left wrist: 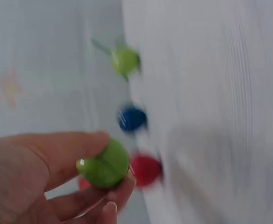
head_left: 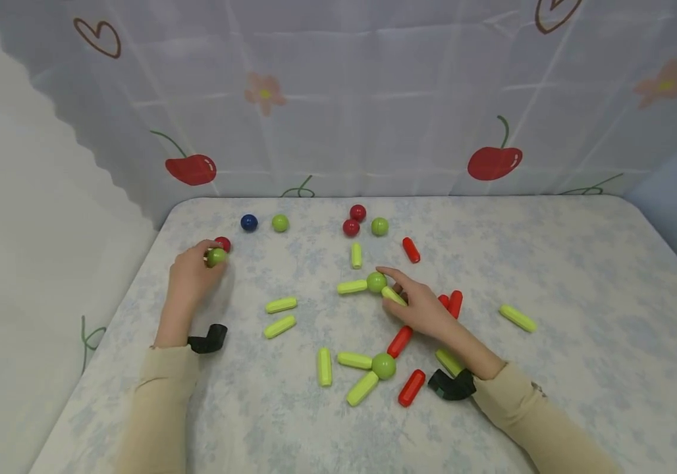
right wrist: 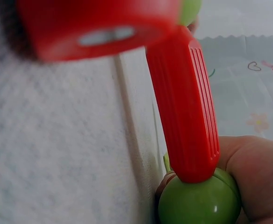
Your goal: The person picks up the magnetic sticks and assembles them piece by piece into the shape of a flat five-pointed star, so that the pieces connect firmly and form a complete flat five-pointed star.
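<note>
My left hand (head_left: 193, 273) is at the table's left side, pinching a glossy green ball (left wrist: 104, 165) between thumb and fingers. A red ball (left wrist: 145, 169) lies just past its fingertips. My right hand (head_left: 424, 306), near the middle, holds a yellow-green magnetic stick (head_left: 394, 295) in its fingers. The index fingertip touches a green ball (head_left: 377, 282), which another yellow-green stick (head_left: 352, 287) meets from the left. Close up in the right wrist view, a ribbed red stick (right wrist: 185, 107) meets a green ball (right wrist: 199, 200) beside the hand. The hand partly covers red sticks in the head view.
Nearer the front, a green ball (head_left: 383, 366) joins two yellow-green sticks and a red stick (head_left: 400, 342). Loose sticks lie around it, including a red one (head_left: 412, 388). Along the back are a blue ball (head_left: 249, 222), red balls (head_left: 351, 228) and green balls (head_left: 280, 223).
</note>
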`<state>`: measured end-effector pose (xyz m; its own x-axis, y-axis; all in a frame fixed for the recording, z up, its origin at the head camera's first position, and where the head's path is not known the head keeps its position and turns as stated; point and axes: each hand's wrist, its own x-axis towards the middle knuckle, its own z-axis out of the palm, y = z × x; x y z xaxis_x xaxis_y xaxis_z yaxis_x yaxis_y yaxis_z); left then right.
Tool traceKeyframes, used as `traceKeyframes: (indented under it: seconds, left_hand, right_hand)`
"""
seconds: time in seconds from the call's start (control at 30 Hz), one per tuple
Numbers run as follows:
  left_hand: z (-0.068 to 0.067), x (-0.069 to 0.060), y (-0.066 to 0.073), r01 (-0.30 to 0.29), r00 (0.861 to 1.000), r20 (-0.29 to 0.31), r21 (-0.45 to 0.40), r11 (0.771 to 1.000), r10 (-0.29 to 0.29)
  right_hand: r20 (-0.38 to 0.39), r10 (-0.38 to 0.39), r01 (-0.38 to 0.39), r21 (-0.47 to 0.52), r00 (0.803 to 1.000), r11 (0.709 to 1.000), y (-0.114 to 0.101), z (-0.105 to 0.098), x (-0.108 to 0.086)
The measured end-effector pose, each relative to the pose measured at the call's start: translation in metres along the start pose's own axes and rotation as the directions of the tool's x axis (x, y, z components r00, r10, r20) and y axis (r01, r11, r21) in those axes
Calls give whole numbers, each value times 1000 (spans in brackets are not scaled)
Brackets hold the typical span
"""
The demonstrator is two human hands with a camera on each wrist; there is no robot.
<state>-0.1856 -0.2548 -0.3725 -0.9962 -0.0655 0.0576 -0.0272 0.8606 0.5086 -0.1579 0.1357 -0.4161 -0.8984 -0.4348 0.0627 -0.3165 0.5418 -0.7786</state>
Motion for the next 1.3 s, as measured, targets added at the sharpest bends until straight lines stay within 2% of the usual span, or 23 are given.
traceKeyframes:
  seconds: [0.1,0.2,0.3,0.4,0.53,0.73,0.9,1.0,1.1,1.17,1.23,1.3]
  left_hand:
    - [14,-13,34,-81,991,97,-109,991,92]
    - [32,-23,62,-151,959,205,-209,966,194]
    - [50,-28,81,-199,926,261,-275,941,273]
    - [63,-32,93,-236,906,281,-289,928,317]
    - [75,-36,102,-263,893,292,-280,923,343]
    - [81,-37,105,-287,894,265,-279,916,361]
    - [83,-36,103,-367,866,248,-271,890,433]
    - [84,-35,104,-382,864,236,-271,884,446]
    - [85,-35,106,-375,869,229,-270,887,438]
    - [87,-36,106,-366,873,233,-268,891,429]
    - [89,-36,107,-359,875,238,-266,894,422]
    - [90,-37,107,-356,876,241,-264,896,419]
  right_hand:
    - [-4,2,-2,-3,1000,1000,0,-1,0]
    - [-4,5,-5,0,1000,1000,0,-1,0]
    - [-4,9,-9,6,1000,1000,0,0,0]
    - [-5,10,-10,21,1000,1000,0,1,0]
    - [-2,6,-6,32,1000,999,1,3,0]
    - [-4,-10,10,36,1000,999,0,3,1]
    - [-5,-12,12,29,1000,1000,0,2,3]
    - [2,-5,5,8,1000,1000,-2,0,3]
    - [22,-7,8,-55,1000,998,-7,-2,2]
    - [22,-21,23,-132,1000,991,-12,-5,-1]
    - [10,-66,67,-223,998,972,-20,-8,-8]
    - [16,-158,155,-313,987,937,-31,-10,-18]
